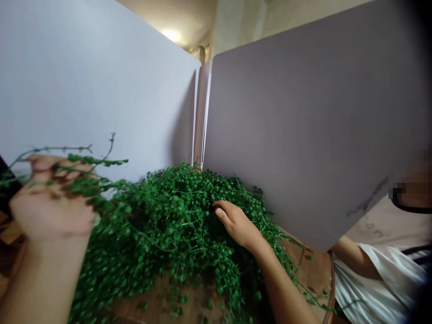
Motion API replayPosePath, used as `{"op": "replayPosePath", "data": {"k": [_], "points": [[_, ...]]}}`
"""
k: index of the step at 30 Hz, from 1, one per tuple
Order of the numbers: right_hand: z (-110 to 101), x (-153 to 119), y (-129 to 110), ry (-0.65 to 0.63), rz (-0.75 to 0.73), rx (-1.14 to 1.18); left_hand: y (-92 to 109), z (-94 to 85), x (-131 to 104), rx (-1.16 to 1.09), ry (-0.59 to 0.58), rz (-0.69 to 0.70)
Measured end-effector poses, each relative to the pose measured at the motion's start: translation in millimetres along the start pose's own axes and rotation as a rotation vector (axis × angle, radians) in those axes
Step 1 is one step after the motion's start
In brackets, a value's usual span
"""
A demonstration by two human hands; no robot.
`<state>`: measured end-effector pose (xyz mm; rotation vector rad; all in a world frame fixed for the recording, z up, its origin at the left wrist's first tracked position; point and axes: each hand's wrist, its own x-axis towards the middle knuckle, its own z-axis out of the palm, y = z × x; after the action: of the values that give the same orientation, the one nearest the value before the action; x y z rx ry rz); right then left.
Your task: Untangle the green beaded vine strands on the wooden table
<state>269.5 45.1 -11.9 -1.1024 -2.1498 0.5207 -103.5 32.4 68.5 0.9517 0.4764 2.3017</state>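
A large heap of green leafy stems (168,211) spreads over a wooden table. At the left, my left hand (57,198) is raised with its fingers curled round several green stems; some trail back into the heap, and the hand is slightly blurred. My right hand (234,220) rests against the right part of the heap. Its thumb and forefinger lie near each other at the leaves, and the other fingers are mostly hidden, so what they hold, if anything, cannot be made out.
Two pale panels, one at the left (101,90) and one at the right (286,126), meet behind the heap. A person in a white top (388,279) is at the right edge. Loose leaves lie on the wooden table (195,297).
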Motion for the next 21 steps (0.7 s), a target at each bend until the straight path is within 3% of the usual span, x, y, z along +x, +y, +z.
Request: {"op": "replayPosePath", "data": {"k": [2,4,7,11,13,17,19,21], "points": [[2,3,4,0.089,-0.009,0.076,15,40.1,9,-0.059,-0.021,0.048],[5,7,6,0.15,-0.002,0.146,32,88.5,22,-0.099,-0.146,0.083],[4,12,4,0.233,0.029,0.26,49,163.1,44,0.06,-0.406,0.143],[-15,10,-14,0.328,0.056,0.374,56,240.6,65,0.494,-0.508,0.24],[-33,0,-29,0.376,0.043,0.385,57,268.3,69,0.628,-0.558,0.318],[-63,-50,-57,0.558,-0.026,0.319,68,310.3,67,0.631,-0.578,0.381],[-63,-83,-63,0.66,-0.046,0.25,80,326.4,64,0.625,-0.583,0.396],[-51,-114,-59,0.721,-0.001,0.196,93,339.8,60,0.627,-0.593,0.413]]}}
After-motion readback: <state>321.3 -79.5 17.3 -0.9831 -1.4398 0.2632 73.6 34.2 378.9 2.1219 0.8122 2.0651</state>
